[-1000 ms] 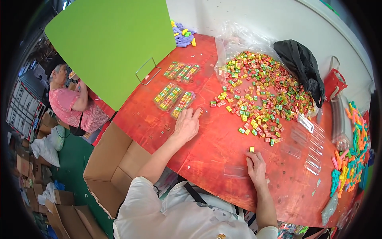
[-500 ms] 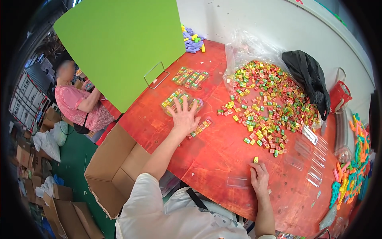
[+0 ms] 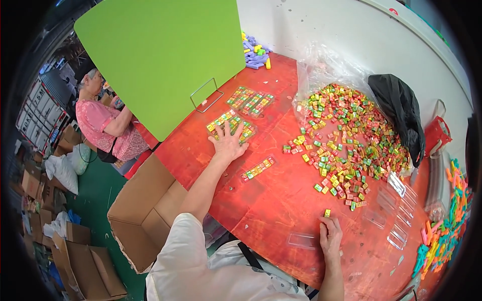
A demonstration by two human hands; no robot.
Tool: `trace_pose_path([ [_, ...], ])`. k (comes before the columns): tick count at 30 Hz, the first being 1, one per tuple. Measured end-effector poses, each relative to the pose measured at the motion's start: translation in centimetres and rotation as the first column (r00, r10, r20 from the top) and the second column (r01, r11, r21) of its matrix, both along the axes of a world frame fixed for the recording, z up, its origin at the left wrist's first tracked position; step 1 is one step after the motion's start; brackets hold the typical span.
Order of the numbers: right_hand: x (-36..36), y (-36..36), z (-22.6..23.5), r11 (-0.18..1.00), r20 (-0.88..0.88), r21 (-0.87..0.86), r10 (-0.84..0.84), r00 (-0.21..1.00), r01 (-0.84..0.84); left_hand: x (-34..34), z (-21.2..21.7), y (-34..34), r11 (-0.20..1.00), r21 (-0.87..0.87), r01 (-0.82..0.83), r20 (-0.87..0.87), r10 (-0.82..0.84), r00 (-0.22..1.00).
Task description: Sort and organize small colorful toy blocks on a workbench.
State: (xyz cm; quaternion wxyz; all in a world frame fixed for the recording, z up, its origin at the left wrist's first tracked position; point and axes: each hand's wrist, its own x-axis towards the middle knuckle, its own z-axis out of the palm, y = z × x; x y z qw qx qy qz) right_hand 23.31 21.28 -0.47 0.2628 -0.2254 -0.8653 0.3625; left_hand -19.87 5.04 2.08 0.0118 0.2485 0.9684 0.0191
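My left hand is spread, fingers apart, over clear trays packed with small coloured blocks on the red table. Its fingertips rest on the nearer pair of trays. Behind them are more filled trays. A single filled tray stands apart, right of the left wrist. At the front of the table my right hand has its fingers curled, with a small yellow block at the fingertips, apparently pinched by its near edge. An unfilled clear tray lies left of that hand.
A big heap of loose blocks spills from a clear bag beside a black bag. Unfilled clear trays and colourful plastic pieces lie at right. A green board stands at left, above an open carton. Another person is behind it.
My left hand has drawn back from the single filled tray and sits more over the nearer pair, which now lie closer together. My right hand stays by the yellow block. The view has shifted slightly.
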Motion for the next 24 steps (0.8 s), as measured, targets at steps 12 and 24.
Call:
trace_pose_path([
  [12,-0.1,-0.1,0.0,1.000,-0.016,0.019,-0.003,1.000,0.004,-4.4,0.1,0.1,0.998,-0.036,-0.054,0.013,0.054,0.998],
  [24,0.4,-0.5,0.1,0.999,-0.004,0.031,-0.015,1.000,0.016,-4.5,0.7,0.5,0.995,-0.081,-0.064,0.001,0.064,0.998],
])
